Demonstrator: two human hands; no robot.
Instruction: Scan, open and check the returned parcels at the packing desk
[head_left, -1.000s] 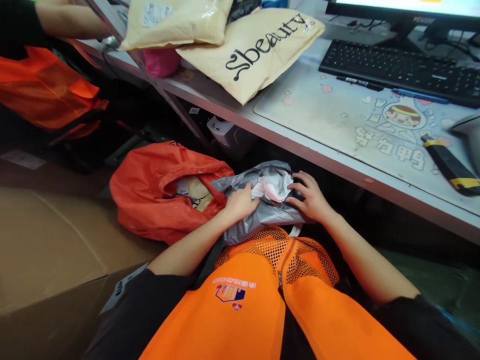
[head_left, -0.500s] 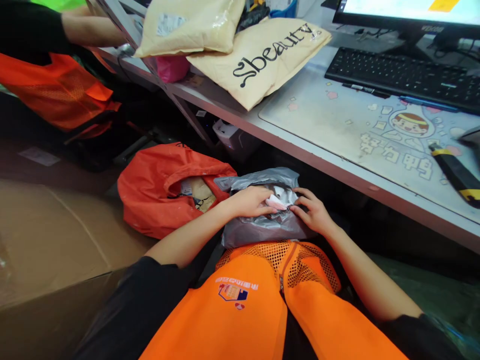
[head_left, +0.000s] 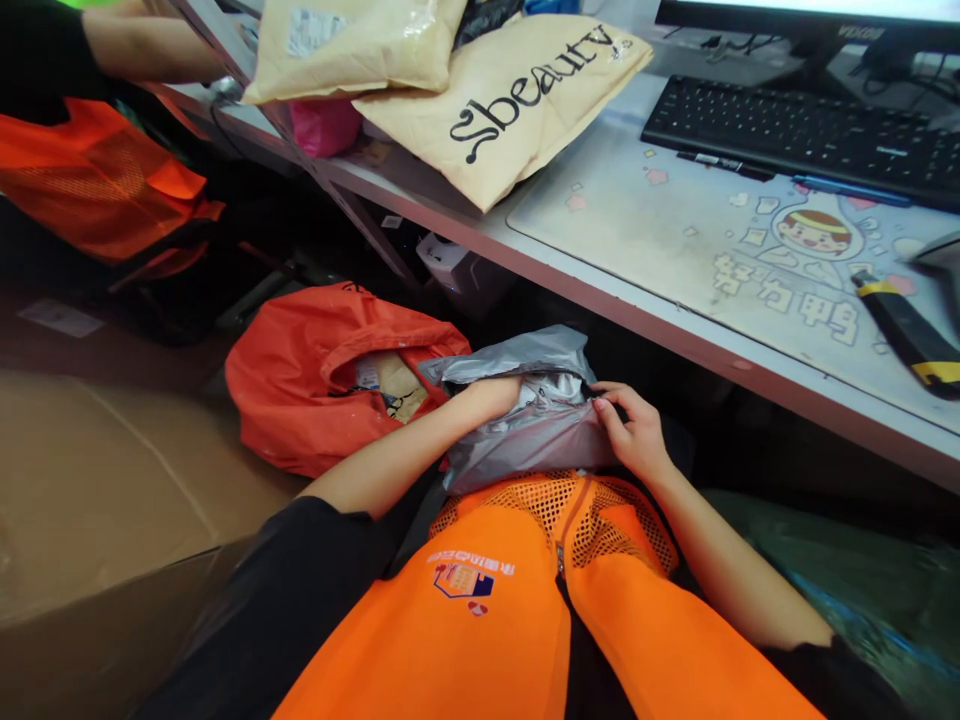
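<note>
A grey plastic mailer bag (head_left: 525, 445) rests on my lap with its mouth open toward me. My left hand (head_left: 501, 394) is inside the bag; only the wrist and back of the hand show, and the fingers are hidden. At the bag's right edge, my right hand (head_left: 631, 425) pinches the rim between thumb and fingers. Crumpled silvery lining and something whitish show in the opening. Left of the mailer, touching it, sits an orange-red sack (head_left: 300, 375) with a tan packet (head_left: 401, 385) inside.
Tan padded envelopes (head_left: 555, 100) overhang the desk (head_left: 600, 290). A keyboard (head_left: 795, 135), a black-and-yellow cutter (head_left: 911, 340) and a monitor stand to the right. A large cardboard box (head_left: 97, 480) is at left. Another person's arm (head_left: 150, 50) reaches over at upper left.
My left hand has gone deeper into the grey mailer, and the white and pink piece it held has left view. My right hand stays at the bag's right rim.
</note>
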